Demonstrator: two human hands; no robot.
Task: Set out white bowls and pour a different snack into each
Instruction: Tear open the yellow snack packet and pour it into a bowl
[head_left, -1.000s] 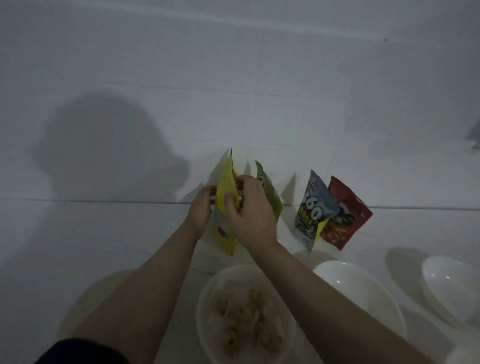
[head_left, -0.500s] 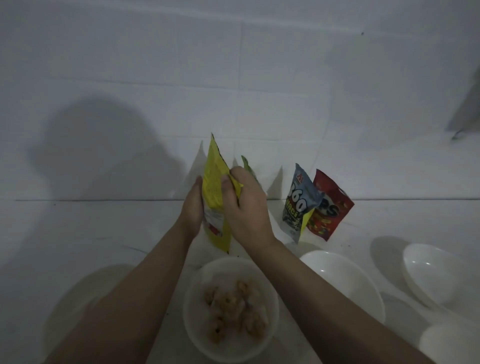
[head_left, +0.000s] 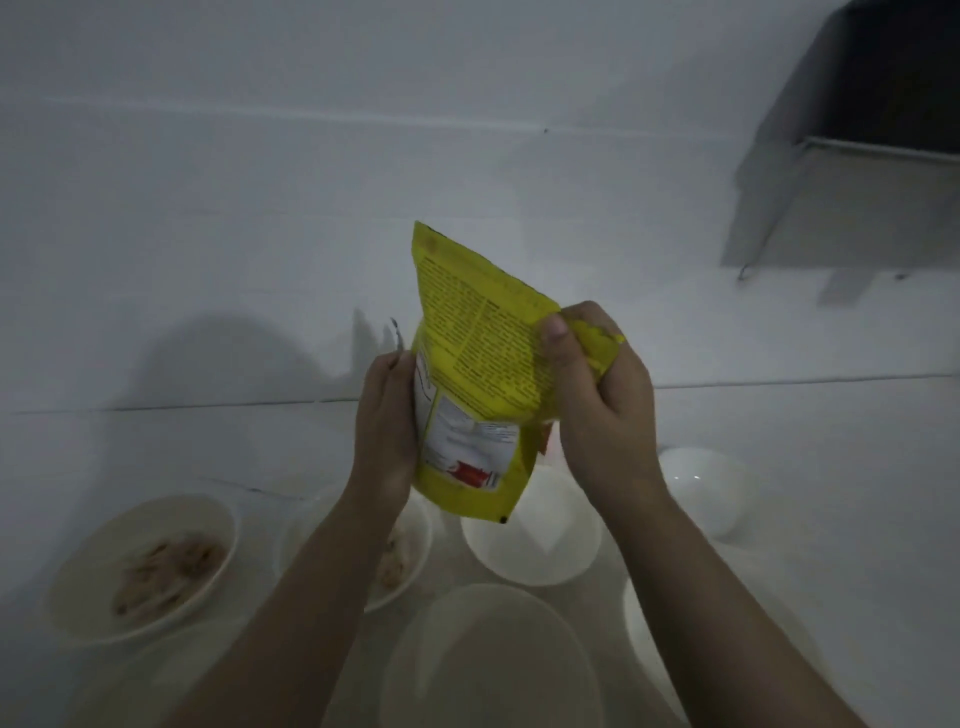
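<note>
Yellow foil snack pouch (head_left: 470, 395), printed with dark text and a white label with a red patch, hangs in the air between both hands, its back toward the camera and its upper edge tilted to the right. The left hand (head_left: 387, 423) grips the pouch's left edge, fingers wrapped round behind it. The right hand (head_left: 597, 400) pinches the crumpled top right corner, thumb on the near face and fingers curled behind. Below the pouch, on the white counter (head_left: 805, 467), stands an empty white bowl (head_left: 530, 545). Left of it a white bowl holding pale brown snack pieces (head_left: 402, 556) is partly hidden by the left forearm, and at far left a wider shallow white bowl with light brown snack pieces (head_left: 150, 566). Nearest the camera sits a large empty white bowl (head_left: 488, 660). Another round white bowl (head_left: 701, 478) lies to the right, beyond the right wrist. A white tiled wall (head_left: 260, 234) rises behind the counter.
</note>
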